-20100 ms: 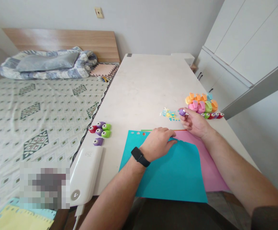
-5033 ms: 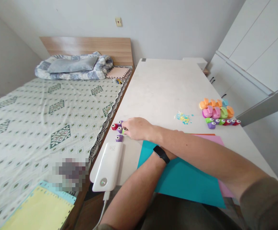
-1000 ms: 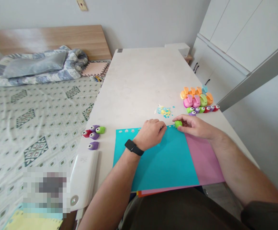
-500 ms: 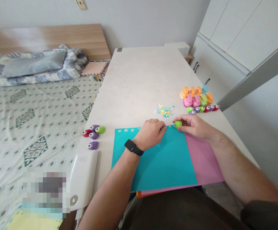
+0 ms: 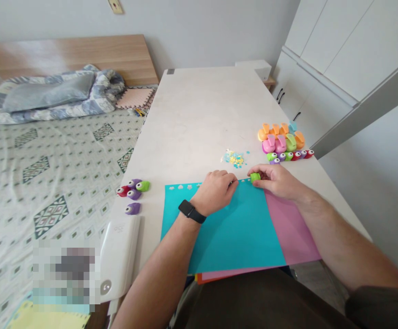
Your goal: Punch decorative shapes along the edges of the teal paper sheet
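Observation:
My left hand (image 5: pixel 215 193) rests curled on the top edge of a turquoise paper sheet (image 5: pixel 229 233), its fingers gripping the paper. My right hand (image 5: pixel 277 181) pinches a small green craft punch (image 5: pixel 255 177) at that same edge, a little to the right. A row of small punched shapes (image 5: pixel 180 187) runs along the sheet's top edge. Beneath it lie a pink sheet (image 5: pixel 293 228) and an orange sheet (image 5: pixel 199 278). Paper confetti (image 5: pixel 235 158) lies just above my hands.
Several orange, pink and green punches (image 5: pixel 281 141) and smaller punches (image 5: pixel 288 156) stand grouped at the right on the white table (image 5: pixel 199 105). More small punches (image 5: pixel 133 192) sit left of the paper, near a white power bank (image 5: pixel 118 256). A bed (image 5: pixel 65 183) runs along the table's left edge.
My right hand now holds a green punch instead of a purple one, and the paper stack sits squarer on the table. Over the last second, my hands have barely moved.

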The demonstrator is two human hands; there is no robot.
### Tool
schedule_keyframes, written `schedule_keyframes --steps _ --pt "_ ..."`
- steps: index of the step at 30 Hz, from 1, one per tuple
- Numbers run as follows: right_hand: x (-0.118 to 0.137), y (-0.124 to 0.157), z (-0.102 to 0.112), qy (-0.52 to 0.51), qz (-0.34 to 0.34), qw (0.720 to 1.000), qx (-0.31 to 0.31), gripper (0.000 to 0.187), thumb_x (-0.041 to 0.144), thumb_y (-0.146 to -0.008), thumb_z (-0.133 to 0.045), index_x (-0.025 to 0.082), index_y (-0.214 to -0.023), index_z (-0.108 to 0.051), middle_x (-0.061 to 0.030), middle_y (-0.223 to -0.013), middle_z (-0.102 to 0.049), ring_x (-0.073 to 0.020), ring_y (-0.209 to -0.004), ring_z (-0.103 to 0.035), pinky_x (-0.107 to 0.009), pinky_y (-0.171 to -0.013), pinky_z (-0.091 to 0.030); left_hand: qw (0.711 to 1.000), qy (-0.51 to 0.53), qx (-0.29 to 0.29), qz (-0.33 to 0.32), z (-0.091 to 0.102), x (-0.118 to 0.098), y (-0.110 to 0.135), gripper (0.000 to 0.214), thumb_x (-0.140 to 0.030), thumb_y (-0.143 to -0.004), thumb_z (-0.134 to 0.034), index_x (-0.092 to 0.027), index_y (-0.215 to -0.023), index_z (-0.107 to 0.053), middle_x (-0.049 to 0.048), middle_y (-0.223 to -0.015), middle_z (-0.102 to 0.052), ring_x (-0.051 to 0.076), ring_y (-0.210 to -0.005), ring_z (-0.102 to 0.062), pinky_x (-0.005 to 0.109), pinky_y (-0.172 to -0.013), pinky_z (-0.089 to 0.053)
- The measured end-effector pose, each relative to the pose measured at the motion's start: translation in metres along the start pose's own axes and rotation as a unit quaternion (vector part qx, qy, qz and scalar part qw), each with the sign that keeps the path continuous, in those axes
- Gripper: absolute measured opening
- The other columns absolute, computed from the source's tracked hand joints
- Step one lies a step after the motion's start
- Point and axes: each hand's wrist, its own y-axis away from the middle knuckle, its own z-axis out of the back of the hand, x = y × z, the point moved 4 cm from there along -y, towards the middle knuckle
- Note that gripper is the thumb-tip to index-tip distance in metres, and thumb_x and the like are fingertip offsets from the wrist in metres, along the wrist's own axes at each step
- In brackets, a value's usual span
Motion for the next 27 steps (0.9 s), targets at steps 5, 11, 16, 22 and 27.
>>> schedule_keyframes --steps 5,11,16,22,27 --pt "-0.002 -0.001 0.0 -0.008 -0.006 1.0 0.009 0.029 0.034 -0.083 -0.077 0.019 -0.108 -0.072 -0.0029 -0.091 -0.069 -0.0197 -0.081 -0.061 -0.033 -0.073 -0.048 1.0 -0.004 0.001 0.003 0.0 0.0 0.0 0.029 -0.03 -0.106 -0.045 -0.02 -0.101 -0.071 0.0086 -0.095 -0.072 0.023 -0.093 -0.068 0.037 -0.088 -0.049" --pt "-0.006 -0.001 0.0 -0.017 -0.003 0.999 0.03 0.031 0.035 -0.085 -0.077 0.019 -0.112 -0.07 -0.0032 -0.094 -0.068 -0.0202 -0.084 -0.062 -0.033 -0.076 -0.049 1.0 -0.002 0.001 0.0 0.0 0.001 0.0 0.029 -0.031 -0.106 -0.045 -0.019 -0.1 -0.071 0.0085 -0.094 -0.071 0.023 -0.092 -0.068 0.036 -0.087 -0.049" --pt "-0.002 0.001 -0.001 -0.027 0.011 0.999 0.035 0.032 0.039 -0.09 -0.074 0.021 -0.115 -0.07 -0.0046 -0.104 -0.071 -0.0213 -0.091 -0.063 -0.034 -0.08 -0.049 1.0 0.0 -0.002 -0.001 -0.002 0.002 0.0 0.028 -0.03 -0.106 -0.046 -0.019 -0.101 -0.071 0.0081 -0.094 -0.071 0.022 -0.092 -0.068 0.036 -0.088 -0.049" --pt "-0.002 -0.002 0.005 -0.097 0.007 0.994 -0.042 0.034 0.043 -0.089 -0.076 0.023 -0.115 -0.072 -0.0031 -0.097 -0.071 -0.0209 -0.089 -0.065 -0.034 -0.081 -0.05 1.0 -0.001 -0.003 0.002 -0.002 0.003 0.001 0.029 -0.031 -0.106 -0.045 -0.019 -0.099 -0.071 0.0082 -0.093 -0.071 0.022 -0.09 -0.068 0.036 -0.087 -0.049" --pt "-0.01 -0.007 0.008 -0.172 -0.032 0.978 -0.109 0.035 0.049 -0.088 -0.076 0.024 -0.113 -0.072 -0.004 -0.099 -0.073 -0.0195 -0.086 -0.067 -0.033 -0.077 -0.053 1.0 0.0 -0.007 0.001 -0.002 0.003 0.002 0.029 -0.031 -0.106 -0.045 -0.019 -0.098 -0.07 0.0084 -0.093 -0.071 0.022 -0.089 -0.067 0.035 -0.086 -0.049"
